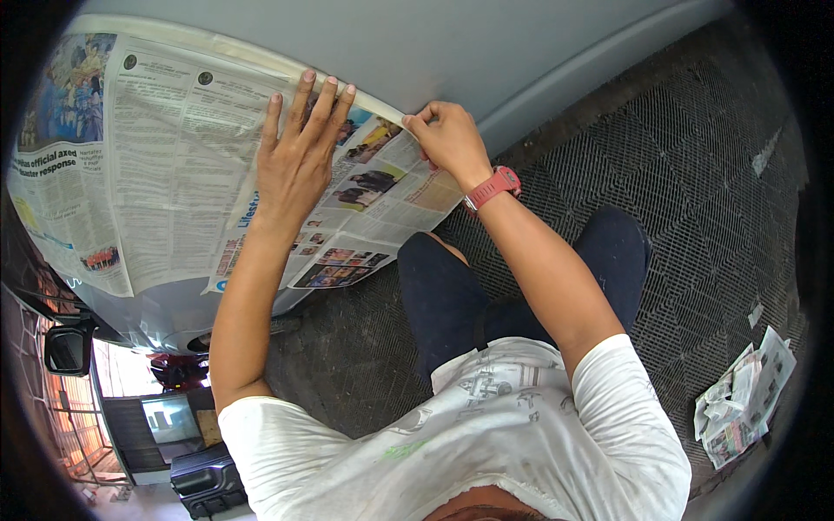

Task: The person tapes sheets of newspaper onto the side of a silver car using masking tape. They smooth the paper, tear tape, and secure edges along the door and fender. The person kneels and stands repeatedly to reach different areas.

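Sheets of newspaper (174, 156) hang against the grey car body panel (408, 43), their upper edge along a strip of pale masking tape (200, 42). My left hand (298, 165) lies flat on the paper with fingers spread, the fingertips reaching the tape. At the right end of the strip, my right hand (452, 143) has thumb and forefinger pinched together on the tape, by the newspaper's corner. A red watch (495, 188) is on my right wrist. What lies under my right fingers is partly hidden.
Dark ribbed matting (695, 174) covers the floor beneath my knees. Loose newspaper (743, 399) lies on the floor at the lower right. A car side mirror (68, 349) shows at the left, and a black case-like object (208, 482) stands at the lower left.
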Motion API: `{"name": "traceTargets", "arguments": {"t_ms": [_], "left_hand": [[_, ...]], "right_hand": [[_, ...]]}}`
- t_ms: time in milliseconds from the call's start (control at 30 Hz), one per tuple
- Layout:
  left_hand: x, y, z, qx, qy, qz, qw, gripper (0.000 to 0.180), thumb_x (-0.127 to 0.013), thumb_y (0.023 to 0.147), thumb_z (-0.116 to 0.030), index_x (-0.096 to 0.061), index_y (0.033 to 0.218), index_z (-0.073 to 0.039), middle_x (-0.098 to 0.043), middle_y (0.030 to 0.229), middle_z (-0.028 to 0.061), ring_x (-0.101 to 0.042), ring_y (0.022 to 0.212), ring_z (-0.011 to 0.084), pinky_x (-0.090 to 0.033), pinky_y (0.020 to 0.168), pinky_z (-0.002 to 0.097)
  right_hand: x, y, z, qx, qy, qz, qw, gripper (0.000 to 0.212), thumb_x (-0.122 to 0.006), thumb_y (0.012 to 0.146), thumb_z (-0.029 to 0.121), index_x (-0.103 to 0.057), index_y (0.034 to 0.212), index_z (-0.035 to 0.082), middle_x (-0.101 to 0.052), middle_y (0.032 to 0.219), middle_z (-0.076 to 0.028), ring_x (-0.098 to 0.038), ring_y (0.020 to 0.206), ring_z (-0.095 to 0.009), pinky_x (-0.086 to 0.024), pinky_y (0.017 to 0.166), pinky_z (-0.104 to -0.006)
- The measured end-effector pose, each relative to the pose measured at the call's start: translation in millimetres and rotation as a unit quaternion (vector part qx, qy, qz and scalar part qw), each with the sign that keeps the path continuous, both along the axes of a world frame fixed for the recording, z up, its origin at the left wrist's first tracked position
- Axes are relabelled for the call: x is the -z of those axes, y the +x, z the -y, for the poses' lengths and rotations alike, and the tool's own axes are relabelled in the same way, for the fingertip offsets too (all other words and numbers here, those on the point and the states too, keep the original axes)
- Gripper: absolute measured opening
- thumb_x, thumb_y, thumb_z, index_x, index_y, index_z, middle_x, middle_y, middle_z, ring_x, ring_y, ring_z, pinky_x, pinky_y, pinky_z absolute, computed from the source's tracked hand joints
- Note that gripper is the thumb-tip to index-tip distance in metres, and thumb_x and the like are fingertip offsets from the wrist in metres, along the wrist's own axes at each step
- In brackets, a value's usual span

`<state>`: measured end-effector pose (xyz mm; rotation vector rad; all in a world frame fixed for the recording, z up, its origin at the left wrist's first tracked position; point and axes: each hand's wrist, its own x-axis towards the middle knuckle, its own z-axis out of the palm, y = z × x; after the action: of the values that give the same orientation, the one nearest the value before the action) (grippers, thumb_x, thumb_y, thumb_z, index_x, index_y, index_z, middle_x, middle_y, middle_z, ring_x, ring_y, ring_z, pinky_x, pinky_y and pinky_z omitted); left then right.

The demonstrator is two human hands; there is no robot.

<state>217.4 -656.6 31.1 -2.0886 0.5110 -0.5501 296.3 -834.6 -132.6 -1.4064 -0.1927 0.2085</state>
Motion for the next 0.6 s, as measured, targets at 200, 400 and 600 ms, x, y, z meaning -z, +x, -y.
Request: {"name": "traceTargets", "arguments": {"t_ms": [200, 400, 600], "left_hand": [[14, 0, -3, -0.011, -0.016, -0.017, 1.000, 0.065, -0.061, 0.110, -0.038, -0.044, 0.173, -0.036, -0.037, 0.180, -0.0058, -0.029, 0.169, 0.0184, -0.014, 0.140, 0.0530], [34, -2, 0, -0.031, 0.014, -0.020, 0.999, 0.068, -0.061, 0.110, -0.040, -0.041, 0.174, -0.035, -0.039, 0.179, -0.0049, -0.029, 0.169, 0.0199, -0.014, 0.140, 0.0562], [73, 0, -2, -0.029, -0.023, -0.061, 0.997, 0.072, -0.064, 0.108, -0.039, -0.039, 0.176, -0.034, -0.034, 0.181, -0.0042, -0.025, 0.170, 0.0220, -0.012, 0.139, 0.0609]], "right_hand": [[-2, -1, -2, 0.014, -0.018, -0.015, 1.000, 0.031, -0.076, 0.101, 0.031, -0.077, 0.087, 0.004, -0.070, 0.057, -0.008, -0.068, 0.047, -0.020, -0.055, 0.056, -0.0363], [0, 1, -9, 0.041, -0.027, -0.005, 0.999, 0.032, -0.077, 0.101, 0.030, -0.077, 0.087, 0.001, -0.069, 0.058, -0.008, -0.067, 0.047, -0.019, -0.053, 0.053, -0.0359], [7, 3, -15, 0.070, -0.040, 0.023, 0.996, 0.035, -0.076, 0.103, 0.031, -0.078, 0.091, -0.002, -0.070, 0.059, -0.010, -0.067, 0.047, -0.019, -0.052, 0.050, -0.0355]]}}
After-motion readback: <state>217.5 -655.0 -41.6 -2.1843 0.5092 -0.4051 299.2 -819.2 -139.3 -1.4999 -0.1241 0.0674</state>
